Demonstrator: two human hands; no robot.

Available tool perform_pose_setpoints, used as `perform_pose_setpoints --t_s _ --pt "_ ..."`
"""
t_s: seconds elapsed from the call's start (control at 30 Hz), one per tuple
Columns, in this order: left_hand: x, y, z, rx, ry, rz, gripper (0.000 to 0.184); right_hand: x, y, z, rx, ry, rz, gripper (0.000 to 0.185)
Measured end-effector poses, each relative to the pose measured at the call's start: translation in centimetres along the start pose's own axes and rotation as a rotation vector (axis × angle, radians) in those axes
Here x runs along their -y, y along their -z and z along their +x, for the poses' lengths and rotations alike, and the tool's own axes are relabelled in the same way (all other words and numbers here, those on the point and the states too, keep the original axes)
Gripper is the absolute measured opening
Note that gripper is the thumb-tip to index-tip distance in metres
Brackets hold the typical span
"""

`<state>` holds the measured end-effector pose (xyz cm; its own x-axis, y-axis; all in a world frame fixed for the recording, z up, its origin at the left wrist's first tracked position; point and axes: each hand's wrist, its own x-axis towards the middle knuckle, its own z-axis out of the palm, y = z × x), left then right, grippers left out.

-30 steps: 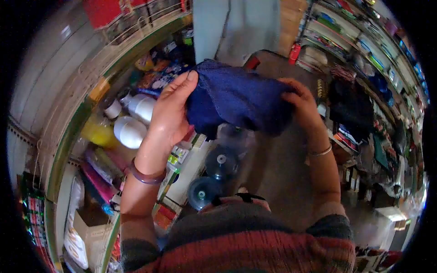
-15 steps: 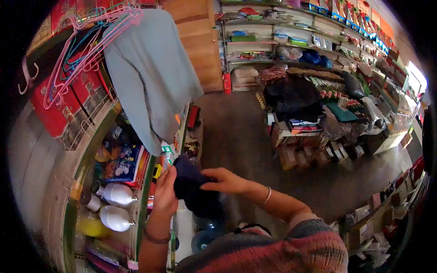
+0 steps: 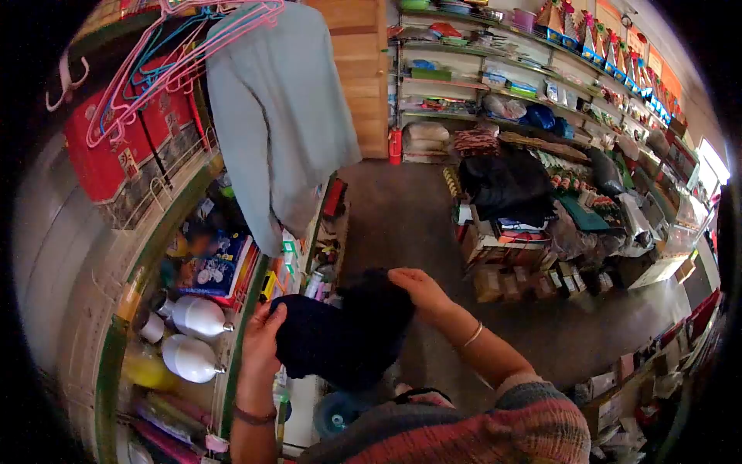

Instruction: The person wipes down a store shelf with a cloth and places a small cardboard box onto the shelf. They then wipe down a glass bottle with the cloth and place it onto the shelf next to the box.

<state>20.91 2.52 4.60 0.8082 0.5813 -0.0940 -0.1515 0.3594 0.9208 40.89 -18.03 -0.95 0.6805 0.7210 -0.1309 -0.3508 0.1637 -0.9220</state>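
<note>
A dark blue, nearly black cloth (image 3: 340, 332) is stretched between my two hands in front of my body. My left hand (image 3: 261, 340) is closed on its left edge, with the thumb on top. At the cloth's upper right corner, my right hand (image 3: 425, 294) pinches the fabric. Folds hide some of the fingertips. Below the cloth shows the round top of a blue water bottle (image 3: 337, 414).
A grey garment (image 3: 278, 108) and pink and blue hangers (image 3: 166, 66) hang at the upper left. White bulbs (image 3: 189, 358) lie on the left shelf. A table with black clothing (image 3: 506, 182) stands right, before stocked wall shelves (image 3: 464, 46).
The view has swung up and right from the first frame. Since the middle frame, my right hand has moved right and up, and the bunched cloth is spread wider between my hands.
</note>
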Motion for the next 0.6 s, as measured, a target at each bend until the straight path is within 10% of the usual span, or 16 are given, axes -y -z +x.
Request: perform_pose_setpoints --t_s 0.3,0.6 --pt "-0.2 3.4 1.4 -0.23 -0.023 0.111 0.033 5.6 1.7 -2.9 -0.065 0.069 0.354 0.026" --pt "6.9 7.7 5.6 0.006 -0.067 0.331 0.026 9.3 1.9 -4.2 -0.17 0.381 0.337 0.034"
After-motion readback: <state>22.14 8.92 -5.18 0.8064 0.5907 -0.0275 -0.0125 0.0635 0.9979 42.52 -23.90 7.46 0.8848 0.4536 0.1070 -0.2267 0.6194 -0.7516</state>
